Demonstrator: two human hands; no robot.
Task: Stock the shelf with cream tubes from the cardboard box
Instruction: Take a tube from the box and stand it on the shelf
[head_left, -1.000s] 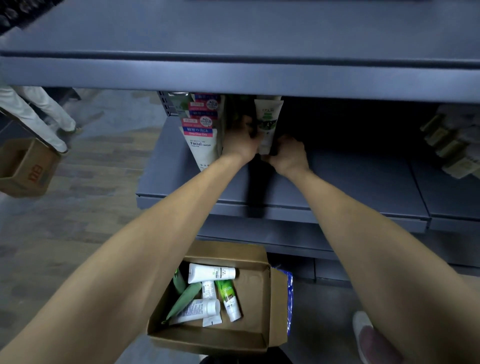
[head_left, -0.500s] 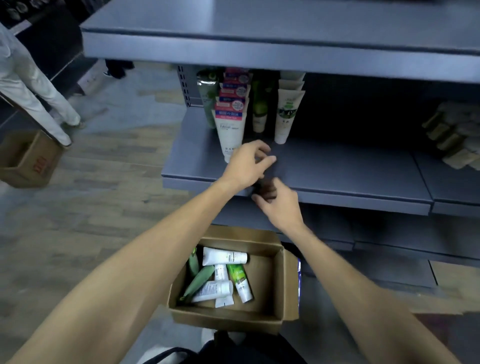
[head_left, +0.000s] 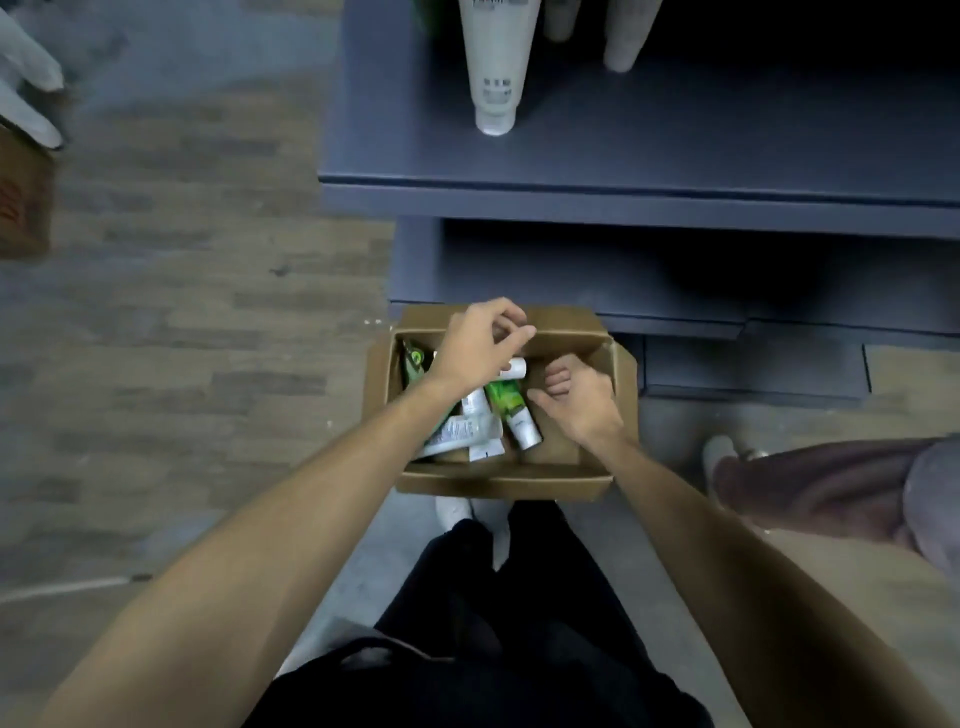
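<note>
An open cardboard box (head_left: 498, 480) sits on the floor below the shelf (head_left: 675, 150). Several cream tubes lie inside it, among them a green-and-white tube (head_left: 514, 413) and a white tube (head_left: 457, 434). My left hand (head_left: 480, 343) hovers over the box's back half with loosely curled fingers and holds nothing. Over the box's right side my right hand (head_left: 576, 397) is also empty, its fingers loosely curled. On the shelf above stand white tubes (head_left: 496, 62), caps down.
A second cardboard box (head_left: 23, 197) stands on the wooden floor at far left, beside someone's white trouser legs (head_left: 28, 98). Another person's leg and white shoe (head_left: 719, 452) lie at right. My own dark trousers and shoe sit just behind the box.
Both hands left the shelf, where they were standing a tube upright, and dropped down over the box. The view tilted down from the shelf to the box.
</note>
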